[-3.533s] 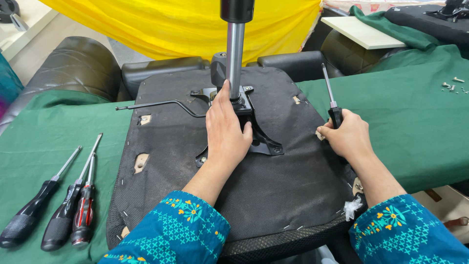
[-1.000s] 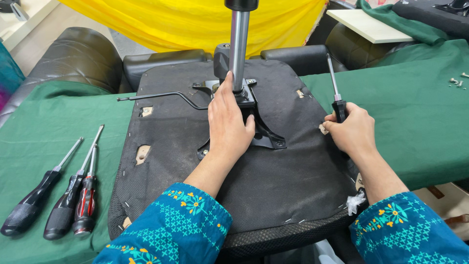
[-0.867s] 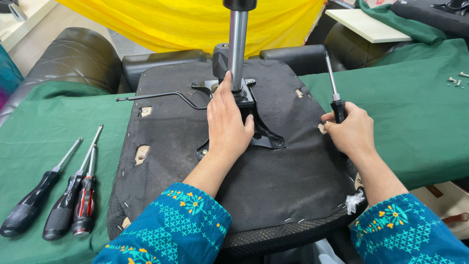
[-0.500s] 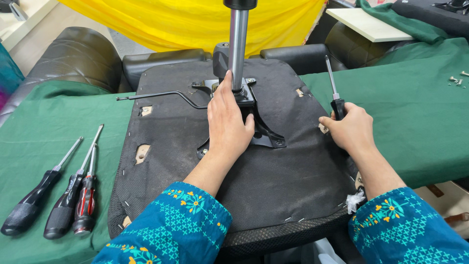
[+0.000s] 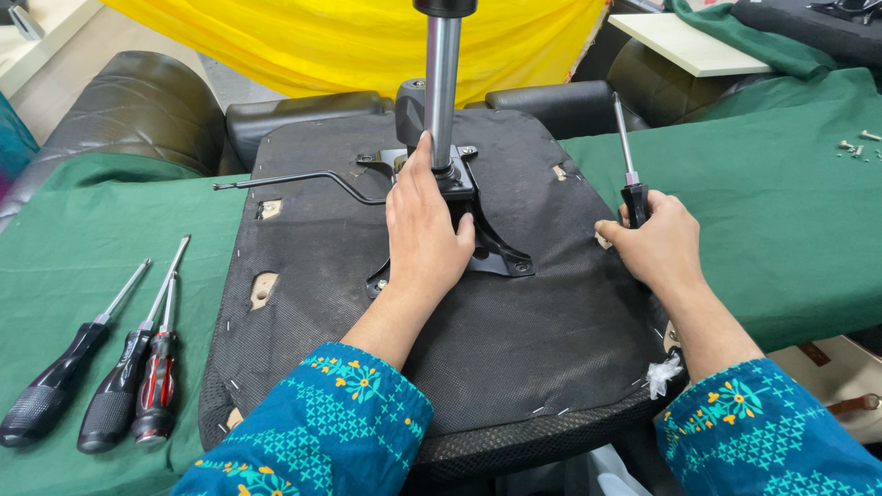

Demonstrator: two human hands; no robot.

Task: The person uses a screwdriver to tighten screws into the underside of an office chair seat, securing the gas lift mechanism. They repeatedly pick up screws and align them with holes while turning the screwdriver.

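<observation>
An upturned black office chair seat (image 5: 303, 294) lies on a green cloth. A black metal mechanism plate (image 5: 491, 253) with a chrome gas cylinder (image 5: 442, 83) stands at its middle. My left hand (image 5: 423, 230) rests flat on that plate, fingers against the base of the cylinder. My right hand (image 5: 657, 243) sits at the seat's right edge, shut on a black-handled screwdriver (image 5: 627, 156) whose shaft points up. A thin black lever rod (image 5: 294, 179) sticks out to the left of the mechanism.
Three screwdrivers (image 5: 115, 367) lie side by side on the green cloth (image 5: 790, 230) at the left. Loose screws (image 5: 854, 147) sit at the far right. Black armrests (image 5: 303, 110) and a yellow sheet (image 5: 349, 46) are behind the seat.
Both hands stay nearly where they were. The screwdriver in my right hand has kept its upright tilt with only a slight shift.
</observation>
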